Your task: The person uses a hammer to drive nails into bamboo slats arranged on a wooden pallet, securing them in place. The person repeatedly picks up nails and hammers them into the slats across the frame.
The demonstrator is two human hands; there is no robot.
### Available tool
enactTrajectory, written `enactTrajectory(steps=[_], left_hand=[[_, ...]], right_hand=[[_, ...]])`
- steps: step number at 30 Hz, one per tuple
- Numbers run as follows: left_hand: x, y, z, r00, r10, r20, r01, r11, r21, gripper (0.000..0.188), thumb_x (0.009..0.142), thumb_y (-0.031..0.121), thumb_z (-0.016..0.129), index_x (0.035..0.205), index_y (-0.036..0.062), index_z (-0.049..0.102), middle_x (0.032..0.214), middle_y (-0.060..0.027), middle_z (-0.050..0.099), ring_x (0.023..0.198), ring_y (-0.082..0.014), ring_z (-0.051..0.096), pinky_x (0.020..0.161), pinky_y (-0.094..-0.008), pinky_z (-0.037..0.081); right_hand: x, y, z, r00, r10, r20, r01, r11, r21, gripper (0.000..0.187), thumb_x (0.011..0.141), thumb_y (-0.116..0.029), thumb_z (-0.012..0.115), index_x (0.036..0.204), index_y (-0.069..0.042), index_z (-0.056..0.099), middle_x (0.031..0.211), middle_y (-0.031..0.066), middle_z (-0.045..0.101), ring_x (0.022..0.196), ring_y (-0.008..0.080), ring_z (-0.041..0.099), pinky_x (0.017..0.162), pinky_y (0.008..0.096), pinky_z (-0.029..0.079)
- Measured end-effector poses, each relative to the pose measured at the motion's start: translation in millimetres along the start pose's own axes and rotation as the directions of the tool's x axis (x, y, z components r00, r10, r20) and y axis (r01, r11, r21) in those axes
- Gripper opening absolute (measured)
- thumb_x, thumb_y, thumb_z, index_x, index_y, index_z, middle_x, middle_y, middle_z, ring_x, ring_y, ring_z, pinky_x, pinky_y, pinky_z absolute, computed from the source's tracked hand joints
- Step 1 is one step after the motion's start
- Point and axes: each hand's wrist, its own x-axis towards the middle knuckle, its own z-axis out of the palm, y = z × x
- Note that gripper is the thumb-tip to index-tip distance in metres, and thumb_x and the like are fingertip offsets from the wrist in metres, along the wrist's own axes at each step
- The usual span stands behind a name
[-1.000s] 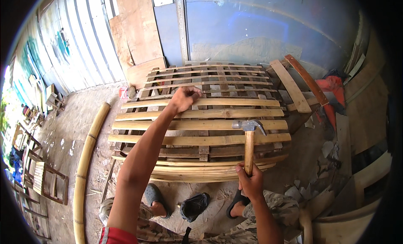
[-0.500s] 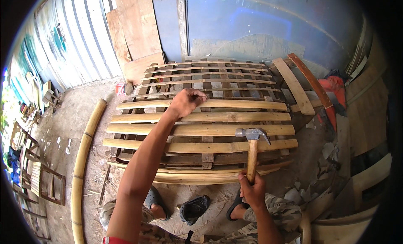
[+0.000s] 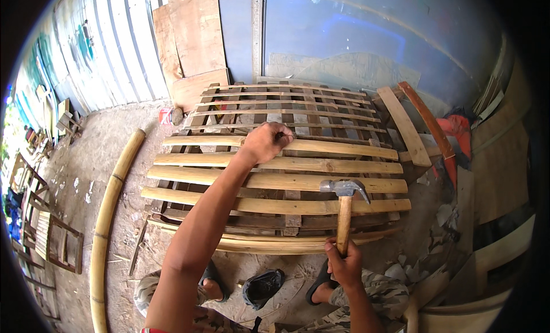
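Note:
My left hand (image 3: 267, 144) rests on a split bamboo slat (image 3: 344, 148) lying across a slatted wooden frame (image 3: 292, 220). Its thumb and fingers are pinched together; whatever they hold is too small or hidden to name. In my right hand (image 3: 345, 266) is a claw hammer (image 3: 344, 217), gripped by the wooden handle. The hammer's metal head is up, over the nearer slats. Several more bamboo slats lie side by side across the frame, between my left hand and my body, with gaps between them.
A long bamboo pole (image 3: 109, 210) lies on the floor at left. Between my feet is a black plastic bag (image 3: 263, 288). Boards (image 3: 404, 126) lean at the frame's right, near scrap wood and rubble. A blue wall (image 3: 344, 35) stands behind; a small wooden chair (image 3: 60, 241) is far left.
The view has tilted slightly. My left hand has shifted a little to the right along the slat, still pinched. The hammer stays raised in my right hand, almost unmoved.

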Motion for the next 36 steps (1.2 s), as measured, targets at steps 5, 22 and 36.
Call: enactTrajectory(steps=[5,22,36], left_hand=[[-2,8,-3,0.999,-0.028,-0.021,0.029,0.999,0.035,0.033,0.093,0.038,0.071,0.111,0.0099,0.076,0.103,-0.0149,0.076,0.096,-0.0263,0.072,0.089,-0.0358,0.054],[0,-2,1,0.998,0.024,-0.05,-0.024,1.0,-0.005,0.032,0.092,0.033,0.073,0.111,0.0075,0.076,0.117,-0.0146,0.072,0.108,-0.0304,0.069,0.096,-0.0381,0.052],[2,-7,5,0.997,0.013,-0.07,-0.009,0.999,0.052,0.03,0.091,0.036,0.073,0.108,0.0118,0.078,0.113,-0.01,0.071,0.105,-0.0306,0.069,0.093,-0.0379,0.053]], right_hand=[[2,-30,-2,1.0,-0.028,0.008,0.028,0.998,-0.056,0.018,0.099,-0.017,0.067,0.105,0.0,0.063,0.063,-0.0017,0.056,0.046,0.0041,0.049,0.042,0.0228,0.04],[109,-141,25,0.971,-0.204,0.123,0.224,0.602,-0.766,0.038,0.103,-0.037,0.055,0.121,-0.004,0.057,0.092,0.0202,0.068,0.084,0.0378,0.069,0.077,0.0487,0.051],[119,-147,33,0.972,-0.171,0.161,0.231,0.562,-0.794,0.034,0.103,-0.031,0.053,0.116,0.0,0.057,0.096,0.0256,0.069,0.095,0.047,0.065,0.083,0.0552,0.049]])
